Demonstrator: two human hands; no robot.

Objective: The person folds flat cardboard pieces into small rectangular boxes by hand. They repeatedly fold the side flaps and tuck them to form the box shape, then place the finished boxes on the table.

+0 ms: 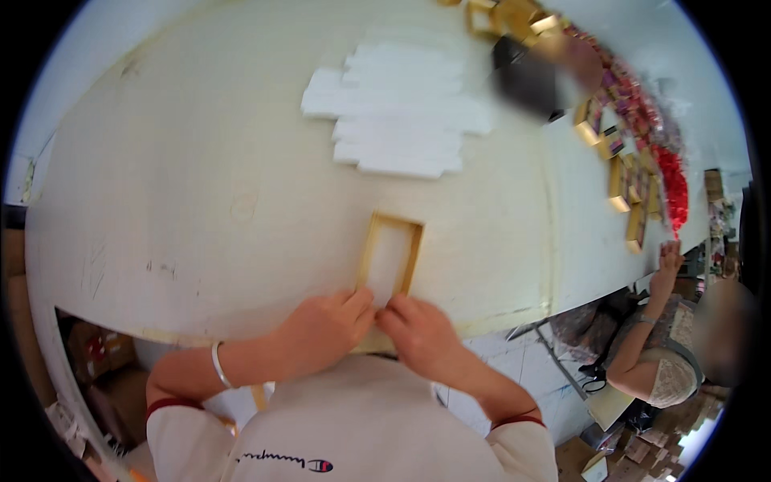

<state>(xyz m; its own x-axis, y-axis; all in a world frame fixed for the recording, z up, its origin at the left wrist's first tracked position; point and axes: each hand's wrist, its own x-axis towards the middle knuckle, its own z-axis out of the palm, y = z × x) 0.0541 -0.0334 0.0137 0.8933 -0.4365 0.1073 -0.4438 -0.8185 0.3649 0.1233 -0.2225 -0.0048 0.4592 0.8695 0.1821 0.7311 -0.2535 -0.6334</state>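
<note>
A shallow rectangular box with gold walls and a pale inside lies on the pale table in front of me, its long sides pointing away. My left hand is closed, its thumb and fingers pinching the box's near left corner. At the near right corner my right hand is likewise closed, fingertips pressed together on the wall. The two hands almost meet over the near short end and hide most of it. Farther off lies a spread pile of white strips, apart from both hands.
Gold boxes stand along the table's right side, beside a heap of red shredded filler. A blurred dark object shows at the far right. Another person's hand rests at the right edge. Cardboard boxes sit below at left.
</note>
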